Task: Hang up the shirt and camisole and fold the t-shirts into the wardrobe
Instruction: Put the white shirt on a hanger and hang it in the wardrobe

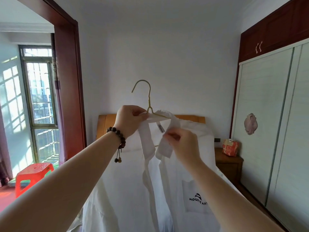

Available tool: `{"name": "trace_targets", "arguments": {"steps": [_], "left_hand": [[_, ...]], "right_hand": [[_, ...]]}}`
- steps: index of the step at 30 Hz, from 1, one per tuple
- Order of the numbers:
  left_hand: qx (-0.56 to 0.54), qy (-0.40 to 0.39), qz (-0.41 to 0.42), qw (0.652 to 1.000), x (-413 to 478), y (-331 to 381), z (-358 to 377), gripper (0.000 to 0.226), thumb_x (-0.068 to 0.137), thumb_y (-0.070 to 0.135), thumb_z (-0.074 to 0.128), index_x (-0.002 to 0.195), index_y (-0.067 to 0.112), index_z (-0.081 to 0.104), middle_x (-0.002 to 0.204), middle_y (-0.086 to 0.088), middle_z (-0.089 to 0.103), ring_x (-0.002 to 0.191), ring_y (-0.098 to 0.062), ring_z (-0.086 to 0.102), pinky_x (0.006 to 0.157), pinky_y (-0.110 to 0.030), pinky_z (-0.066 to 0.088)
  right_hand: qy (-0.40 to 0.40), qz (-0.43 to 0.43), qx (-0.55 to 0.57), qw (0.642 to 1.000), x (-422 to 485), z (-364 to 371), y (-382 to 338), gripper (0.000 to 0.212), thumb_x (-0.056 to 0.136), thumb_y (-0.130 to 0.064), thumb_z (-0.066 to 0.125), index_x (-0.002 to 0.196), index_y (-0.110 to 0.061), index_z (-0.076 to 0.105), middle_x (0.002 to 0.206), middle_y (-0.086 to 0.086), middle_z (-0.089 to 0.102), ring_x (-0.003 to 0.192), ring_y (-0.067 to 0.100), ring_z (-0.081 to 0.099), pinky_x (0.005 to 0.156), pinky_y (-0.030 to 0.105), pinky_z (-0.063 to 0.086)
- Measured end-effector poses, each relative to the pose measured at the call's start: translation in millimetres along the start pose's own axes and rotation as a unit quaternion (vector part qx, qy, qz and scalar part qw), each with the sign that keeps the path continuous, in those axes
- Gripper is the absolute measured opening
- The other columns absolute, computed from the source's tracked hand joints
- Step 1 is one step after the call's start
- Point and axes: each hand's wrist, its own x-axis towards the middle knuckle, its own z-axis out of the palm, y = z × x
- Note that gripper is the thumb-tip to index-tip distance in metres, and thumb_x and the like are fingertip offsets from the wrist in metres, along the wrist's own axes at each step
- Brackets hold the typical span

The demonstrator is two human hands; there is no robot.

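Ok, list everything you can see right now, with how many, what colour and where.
Hanger: one, yellowish, raised centre.
Shirt: one, white, draped on hanger.
Headboard: one, orange wood, behind shirt.
Wardrobe: one, pale doors shut, dark red top, right.
Nightstand: one, brown, beside wardrobe.
Packet: one, red, on nightstand.
Stool: one, red, lower left.
Window: one, left.
Bracelet: one, dark beads, left wrist.
Left hand: gripping collar at hanger.
Right hand: pinching collar.

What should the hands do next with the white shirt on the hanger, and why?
Probably settle the collar: the right hand pinches one side of the white shirt collar, while the left hand holds the other side at the hanger neck. The wardrobe doors look shut, so hanging likely comes after.
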Motion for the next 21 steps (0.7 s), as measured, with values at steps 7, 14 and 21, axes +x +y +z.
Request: {"name": "trace_targets", "arguments": {"steps": [7, 14, 21], "left_hand": [[-0.018, -0.050, 0.014, 0.998, -0.8, 0.6, 6.5, 0.004, 0.081, 0.016, 0.073, 0.083, 0.018, 0.076, 0.076, 0.006, 0.071, 0.067, -0.004, 0.061, 0.064, -0.018, 0.050], [-0.048, -0.083, 0.013, 0.995, -8.1, -4.1, 12.2, 0.010, 0.079, 0.019, 0.076, 0.089, 0.017, 0.077, 0.082, 0.002, 0.074, 0.076, -0.008, 0.065, 0.075, -0.025, 0.053], [-0.099, -0.115, -0.045, 0.987, -0.2, -13.5, -14.0, 0.017, 0.088, 0.027, 0.065, 0.099, 0.018, 0.074, 0.088, 0.002, 0.075, 0.083, -0.009, 0.071, 0.082, -0.025, 0.055]], "right_hand": [[-0.032, -0.072, -0.061, 0.995, 71.5, -26.3, -42.4, 0.032, 0.082, -0.030, 0.073, 0.108, -0.012, 0.068, 0.095, -0.001, 0.065, 0.086, 0.013, 0.057, 0.076, 0.021, 0.041], [-0.238, 0.069, 0.083, 0.965, 103.4, -23.8, -49.1, 0.015, 0.084, -0.013, 0.070, 0.091, 0.000, 0.069, 0.077, 0.012, 0.071, 0.070, 0.020, 0.069, 0.073, 0.029, 0.057], [-0.226, 0.091, 0.085, 0.966, 106.8, -25.2, -38.7, 0.014, 0.085, -0.008, 0.068, 0.093, 0.004, 0.067, 0.081, 0.017, 0.071, 0.071, 0.023, 0.070, 0.071, 0.031, 0.058]]}}
